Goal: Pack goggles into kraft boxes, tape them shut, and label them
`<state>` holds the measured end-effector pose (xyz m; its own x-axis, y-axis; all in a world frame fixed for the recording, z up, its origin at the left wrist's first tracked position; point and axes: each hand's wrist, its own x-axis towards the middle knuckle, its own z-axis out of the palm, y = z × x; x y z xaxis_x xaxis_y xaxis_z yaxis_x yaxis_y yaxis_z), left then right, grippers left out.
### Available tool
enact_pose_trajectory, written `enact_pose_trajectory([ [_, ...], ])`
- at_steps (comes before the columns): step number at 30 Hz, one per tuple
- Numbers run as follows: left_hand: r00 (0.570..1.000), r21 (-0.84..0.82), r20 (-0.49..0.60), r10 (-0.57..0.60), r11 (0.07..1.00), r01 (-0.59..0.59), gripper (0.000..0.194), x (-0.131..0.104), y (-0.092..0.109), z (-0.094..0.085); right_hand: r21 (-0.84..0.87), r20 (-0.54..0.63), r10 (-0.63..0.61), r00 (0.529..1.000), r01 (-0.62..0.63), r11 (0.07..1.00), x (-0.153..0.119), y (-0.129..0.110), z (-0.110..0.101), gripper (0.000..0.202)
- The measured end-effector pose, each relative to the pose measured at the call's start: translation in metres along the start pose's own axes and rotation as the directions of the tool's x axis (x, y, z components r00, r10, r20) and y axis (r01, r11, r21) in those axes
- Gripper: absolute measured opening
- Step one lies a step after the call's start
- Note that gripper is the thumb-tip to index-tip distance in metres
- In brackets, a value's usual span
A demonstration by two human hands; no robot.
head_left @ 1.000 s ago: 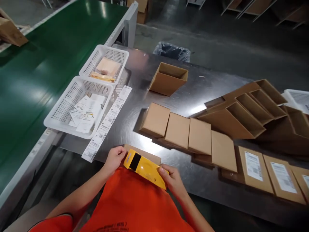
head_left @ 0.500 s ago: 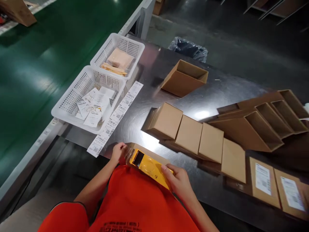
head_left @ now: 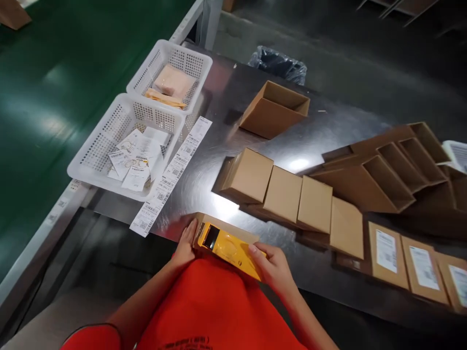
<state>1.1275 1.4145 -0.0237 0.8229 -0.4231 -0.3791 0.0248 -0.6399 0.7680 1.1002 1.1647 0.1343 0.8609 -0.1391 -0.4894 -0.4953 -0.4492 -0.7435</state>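
A yellow retail box with a dark patch near its left end is tilted in front of my red top. My right hand grips its right end, thumb on the front face. Behind it and around its left end shows a brown cardboard box, at the table's near edge; how far the yellow one sits inside is unclear. My left hand lies flat with straight fingers against the carton's left end. Left of the hands, a strip of printed labels runs along the table.
Two white baskets hold papers and padded envelopes. On the metal table stand an open carton, a row of closed cartons, labelled ones and open empties. A green conveyor runs at left; a lined bin stands beyond.
My left hand has gone from bent fingers at the carton's left end to lying flat against it. My right hand keeps its grip on the yellow box. The camera view has shifted slightly.
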Motion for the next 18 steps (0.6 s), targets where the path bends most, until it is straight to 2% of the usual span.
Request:
enact_pose_trajectory([
  [3, 0.987, 0.054, 0.156, 0.035, 0.998, -0.044, 0.112, 0.001, -0.002, -0.008, 0.009, 0.01, 0.005, 1.0, -0.005, 1.0, 0.001, 0.001, -0.002, 0.053],
  [5, 0.978, 0.082, 0.197, 0.075, 0.992, -0.092, 0.132, 0.01, 0.007, -0.026, 0.007, 0.022, 0.006, 1.0, -0.006, 1.0, 0.001, 0.003, -0.002, 0.052],
  [6, 0.97, 0.085, 0.204, 0.134, 0.984, -0.154, 0.14, 0.016, 0.014, -0.037, -0.002, 0.029, 0.008, 1.0, -0.008, 1.0, 0.002, 0.003, -0.001, 0.051],
  [7, 0.951, 0.091, 0.225, 0.212, 0.967, -0.238, 0.144, 0.022, 0.023, -0.047, -0.015, 0.032, 0.011, 0.999, -0.011, 1.0, 0.002, 0.002, 0.0, 0.05],
  [9, 0.884, 0.134, 0.306, 0.354, 0.903, -0.408, 0.139, 0.033, 0.043, -0.064, -0.057, 0.045, 0.02, 0.999, -0.017, 0.998, 0.003, -0.003, 0.002, 0.05],
  [11, 0.826, 0.194, 0.392, 0.405, 0.842, -0.504, 0.127, 0.041, 0.061, -0.072, -0.104, 0.089, 0.027, 0.996, -0.017, 0.994, 0.004, -0.007, -0.002, 0.048],
  [12, 0.823, 0.235, 0.406, 0.397, 0.825, -0.514, 0.121, 0.043, 0.067, -0.073, -0.122, 0.12, 0.03, 0.992, -0.015, 0.992, 0.003, -0.006, -0.009, 0.047],
  [14, 0.849, 0.326, 0.389, 0.359, 0.808, -0.491, 0.114, 0.045, 0.076, -0.073, -0.147, 0.173, 0.07, 0.982, -0.044, 0.988, -0.004, 0.009, -0.033, 0.046],
  [16, 0.874, 0.4, 0.365, 0.319, 0.794, -0.457, 0.109, 0.044, 0.08, -0.072, -0.172, 0.174, 0.153, 0.973, -0.123, 0.977, -0.018, 0.043, -0.07, 0.046],
  [18, 0.886, 0.445, 0.358, 0.295, 0.78, -0.439, 0.105, 0.042, 0.081, -0.074, -0.229, 0.119, 0.249, 0.961, -0.218, 0.949, -0.035, 0.091, -0.109, 0.046],
])
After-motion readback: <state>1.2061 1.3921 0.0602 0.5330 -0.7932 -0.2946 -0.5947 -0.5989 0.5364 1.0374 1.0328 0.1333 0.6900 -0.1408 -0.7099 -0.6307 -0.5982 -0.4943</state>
